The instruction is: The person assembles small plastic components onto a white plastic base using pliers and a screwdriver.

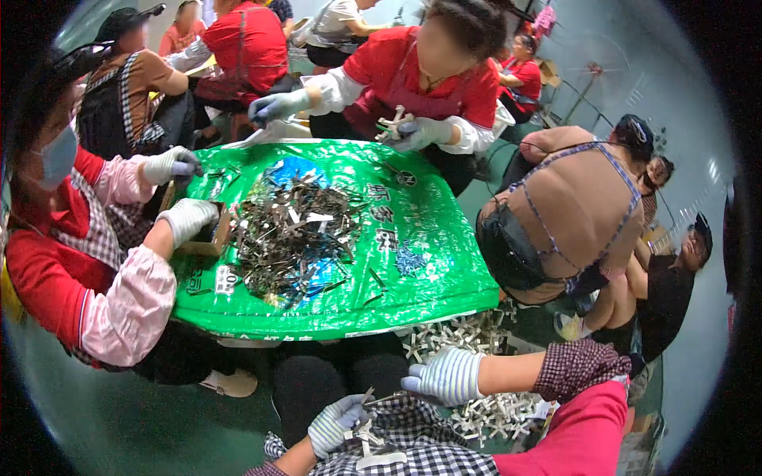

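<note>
Over my lap, my left hand, in a striped white-and-grey glove, is closed round a white branched plastic piece. My right hand, gloved the same way, is closed with its fingertips pinching a thin dark strip. That strip spans the small gap between both hands; its left end reaches the left fingers, where a short light tip also sticks up. Another flat white piece lies on my black-and-white checked apron, below the left hand. Exact finger contact is too small to make out.
A table with a green printed sheet bears a heap of dark thin strips. White branched pieces are piled at my right. A co-worker on the left grips a small box; one across holds white pieces. Others sit around.
</note>
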Motion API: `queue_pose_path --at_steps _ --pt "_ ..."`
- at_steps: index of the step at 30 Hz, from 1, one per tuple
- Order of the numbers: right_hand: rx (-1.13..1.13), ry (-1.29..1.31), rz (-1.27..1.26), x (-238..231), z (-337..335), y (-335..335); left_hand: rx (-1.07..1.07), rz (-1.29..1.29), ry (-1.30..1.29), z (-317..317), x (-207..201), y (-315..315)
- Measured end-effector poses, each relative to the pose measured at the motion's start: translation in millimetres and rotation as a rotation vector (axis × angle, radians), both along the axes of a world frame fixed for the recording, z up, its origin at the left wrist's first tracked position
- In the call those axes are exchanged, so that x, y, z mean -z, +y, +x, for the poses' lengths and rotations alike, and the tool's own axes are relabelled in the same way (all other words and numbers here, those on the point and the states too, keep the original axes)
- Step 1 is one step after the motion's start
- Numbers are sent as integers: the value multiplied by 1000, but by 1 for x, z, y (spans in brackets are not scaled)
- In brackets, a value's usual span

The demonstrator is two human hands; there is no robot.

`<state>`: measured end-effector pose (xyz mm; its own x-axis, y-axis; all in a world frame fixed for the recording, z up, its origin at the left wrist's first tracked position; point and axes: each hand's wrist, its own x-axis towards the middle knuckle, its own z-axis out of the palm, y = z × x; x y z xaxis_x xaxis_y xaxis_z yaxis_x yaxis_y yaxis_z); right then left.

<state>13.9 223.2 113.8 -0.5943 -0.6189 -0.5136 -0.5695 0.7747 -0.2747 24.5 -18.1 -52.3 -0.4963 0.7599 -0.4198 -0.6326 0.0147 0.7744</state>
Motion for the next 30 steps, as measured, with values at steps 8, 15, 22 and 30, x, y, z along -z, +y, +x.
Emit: queue_pose_path --at_steps 8,15,22,30 --pt "-234 160 -1 13 9 4 20 1 0 0 -10 0" --pt "-201 55 32 13 3 -2 65 -33 41 -1 -11 -5" --pt "186 -235 -102 27 4 6 42 -7 35 1 -1 -2" --pt "-77 -23 28 14 1 7 38 12 17 -2 -10 2"
